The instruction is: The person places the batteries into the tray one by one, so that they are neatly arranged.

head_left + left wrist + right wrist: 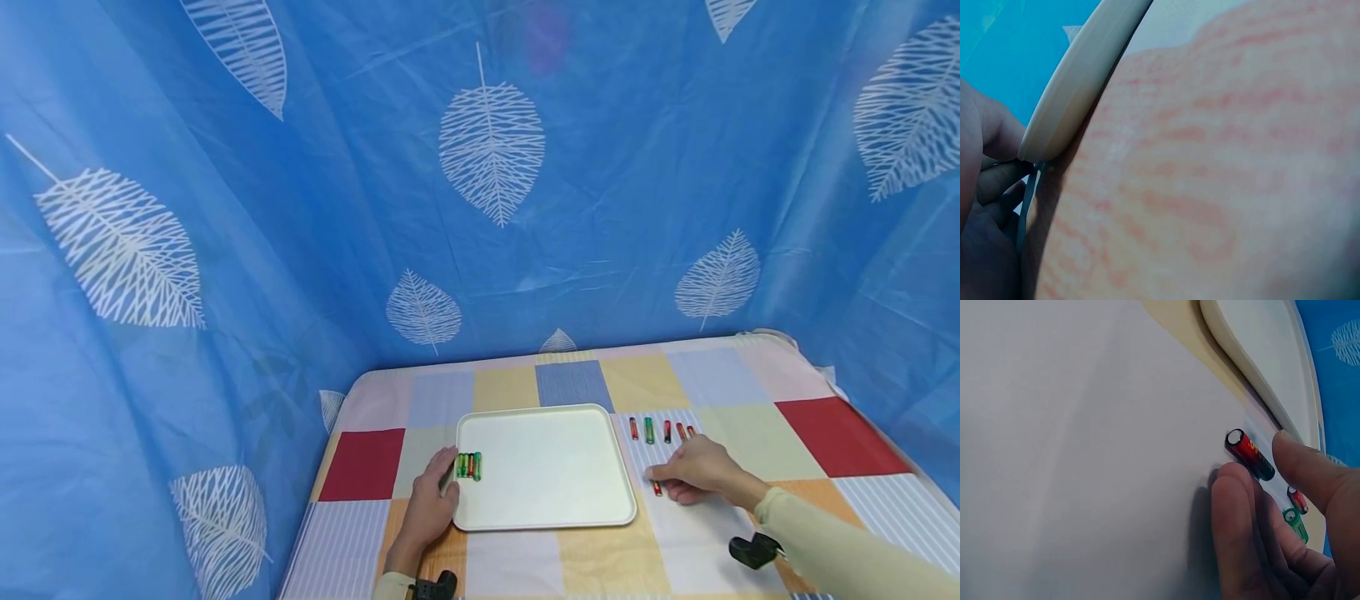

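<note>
My left hand (429,510) holds the left edge of a white tray (547,517). In the left wrist view the tray's rim (1063,106) lies between the thumb and the curled fingers. Several green and red batteries (470,466) stand side by side in the tray, against its left side. To the right of the tray, my right hand (697,471) is around a red battery (1250,455) lying on the cloth. The right wrist view shows its thumb (1300,462) and fingers on either side of that battery, with a gap at the thumb.
Beyond the right hand, several red batteries (633,428) and one green battery (649,430) lie in a row on the checked tablecloth (517,562). A blue curtain (360,208) with white leaf prints surrounds the table's back and sides.
</note>
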The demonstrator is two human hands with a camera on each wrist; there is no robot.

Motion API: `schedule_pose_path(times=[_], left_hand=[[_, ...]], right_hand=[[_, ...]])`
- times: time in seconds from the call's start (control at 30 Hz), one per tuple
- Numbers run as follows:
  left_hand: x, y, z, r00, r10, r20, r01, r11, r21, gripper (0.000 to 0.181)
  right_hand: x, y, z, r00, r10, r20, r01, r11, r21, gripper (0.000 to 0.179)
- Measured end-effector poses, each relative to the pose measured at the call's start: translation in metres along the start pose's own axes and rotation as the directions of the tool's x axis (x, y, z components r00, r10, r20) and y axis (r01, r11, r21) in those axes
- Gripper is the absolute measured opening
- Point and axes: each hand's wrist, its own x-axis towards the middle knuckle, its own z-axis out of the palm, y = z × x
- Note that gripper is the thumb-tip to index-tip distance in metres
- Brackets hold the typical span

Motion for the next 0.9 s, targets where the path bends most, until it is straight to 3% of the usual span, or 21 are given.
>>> schedule_pose_path(times=[0.27, 0.53, 0.73, 0.9], left_hand=[[0.002, 0.002, 0.0, 1.0, -0.001, -0.009, 0.001, 1.0, 0.001, 0.058], [0.001, 0.004, -0.001, 1.0, -0.01, -0.006, 0.01, 1.0, 0.001, 0.058], [0.001, 0.002, 0.0, 1.0, -0.002, -0.005, 0.002, 1.0, 0.009, 0.058], [0.0, 0.001, -0.001, 1.0, -0.002, -0.002, 0.002, 1.0, 0.01, 0.058]], right_hand=[[-0.003, -0.007, 0.003, 0.996, -0.087, -0.031, 0.084, 0.993, -0.087, 0.031], [-0.002, -0.006, 0.003, 0.995, -0.096, -0.034, 0.094, 0.994, -0.065, 0.021], [-0.004, 0.007, -0.006, 0.992, -0.096, 0.079, 0.085, 0.988, 0.131, 0.015], [-0.005, 0.02, -0.015, 0.974, -0.099, 0.204, 0.02, 0.935, 0.355, 0.022]])
